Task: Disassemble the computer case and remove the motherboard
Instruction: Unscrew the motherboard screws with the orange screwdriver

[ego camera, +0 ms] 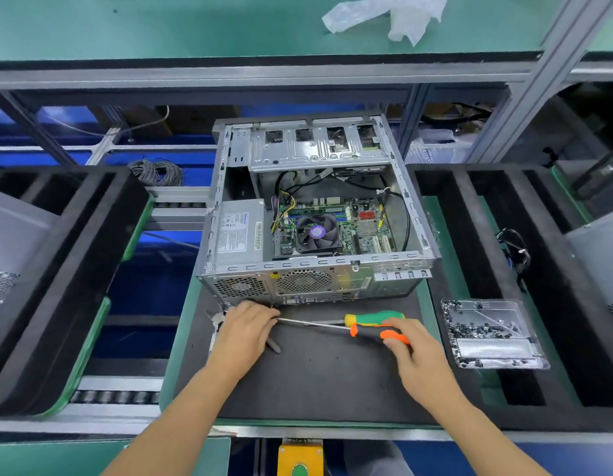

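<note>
The computer case (312, 214) lies open on the black mat (315, 379), motherboard (336, 228) still seated inside, right of the power supply (238, 231). The right hand (418, 359) rests loosely curled on the screwdriver (373, 326) handle. The left hand (244, 331) covers the tip; its grip cannot be determined. Recommendation: seat the tip squarely in each motherboard screw and drop each in the parts tray (494, 333).

You have one open computer case (312, 207) with one motherboard (336, 228) and one round fan (318, 233) inside. You have two screwdrivers (373, 319) and one clear tray (492, 333) full of little screws.
</note>
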A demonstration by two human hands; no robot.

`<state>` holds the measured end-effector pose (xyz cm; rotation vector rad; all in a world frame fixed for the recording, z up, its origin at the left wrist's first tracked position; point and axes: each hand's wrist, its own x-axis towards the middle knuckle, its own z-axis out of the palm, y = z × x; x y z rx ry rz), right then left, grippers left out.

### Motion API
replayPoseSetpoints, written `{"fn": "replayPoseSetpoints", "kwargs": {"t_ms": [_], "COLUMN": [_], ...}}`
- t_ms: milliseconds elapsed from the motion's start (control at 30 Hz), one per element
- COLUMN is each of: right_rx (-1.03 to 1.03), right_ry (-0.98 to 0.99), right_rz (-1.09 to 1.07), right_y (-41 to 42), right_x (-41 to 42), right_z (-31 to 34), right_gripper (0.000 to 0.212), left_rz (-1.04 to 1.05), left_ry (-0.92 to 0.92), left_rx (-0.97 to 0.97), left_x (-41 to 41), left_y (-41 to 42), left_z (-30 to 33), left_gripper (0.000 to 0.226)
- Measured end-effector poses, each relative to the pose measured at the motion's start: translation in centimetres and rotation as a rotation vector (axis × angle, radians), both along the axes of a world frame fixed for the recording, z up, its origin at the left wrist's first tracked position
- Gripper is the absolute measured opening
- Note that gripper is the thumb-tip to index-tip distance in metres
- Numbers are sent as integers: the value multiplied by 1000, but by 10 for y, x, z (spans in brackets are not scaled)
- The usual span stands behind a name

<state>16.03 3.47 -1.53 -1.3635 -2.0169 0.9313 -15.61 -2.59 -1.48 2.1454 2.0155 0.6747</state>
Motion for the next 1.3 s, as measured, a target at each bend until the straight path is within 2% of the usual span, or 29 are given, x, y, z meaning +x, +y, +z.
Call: {"fn": "replayPoseSetpoints", "kwargs": {"t_ms": [100, 167, 267, 367, 433, 467, 500, 533, 567, 633, 733, 800, 933, 1133, 1300], "right_rx": [-183, -240, -264, -263, -271, -281, -290, -306, -332, -409, -568, -672, -727, -690, -637], "right_ry": [244, 308, 369, 405, 394, 385, 380, 386, 409, 486, 632, 732, 833, 932, 1015], "right_rz": [-150, -213, -290, -374, -431, -460, -492, -530, -575, -671, -741, -736, -721, -757, -715], "right_y": [5, 9, 14, 18, 20, 21, 22, 22, 23, 26, 32, 36, 40, 47, 54], "right_x": [16, 26, 37, 43, 44, 44, 43, 42, 41, 41, 40, 40, 37, 45, 48], "right_z": [15, 22, 29, 37, 40, 40, 41, 42, 42, 44, 48, 48, 49, 63, 79], "right_gripper": [38, 32, 25, 23, 24, 26, 30, 34, 38, 43, 43, 38, 29, 29, 30], "left_rz": [6, -5, -14, -77, -2, 66, 135, 150, 149, 134, 326, 410, 390, 198, 270], "left_ry": [27, 24, -11, -67, -135, -125, -160, -206, -296, -393, -676, -841, -1131, -1262, -1314], "left_rx": [6, 37, 106, 19, -36, -43, -69, -53, -32, 28, -123, -175, -152, -225, -114], "left_x": [-11, -13, -5, 5, 8, 9, 11, 12, 15, 17, 17, 19, 24, 20, 26], "left_y": [-4, -5, -2, -3, -6, -6, -6, -6, -7, -9, -8, -5, 1, 1, 20], "left_z": [2, 3, 12, 19, 18, 17, 19, 21, 25, 24, 23, 29, 52, 94, 121], "left_gripper": [39, 52, 43, 28, 27, 38, 54, 58, 48, 12, 24, 24, 24, 30, 25]}}
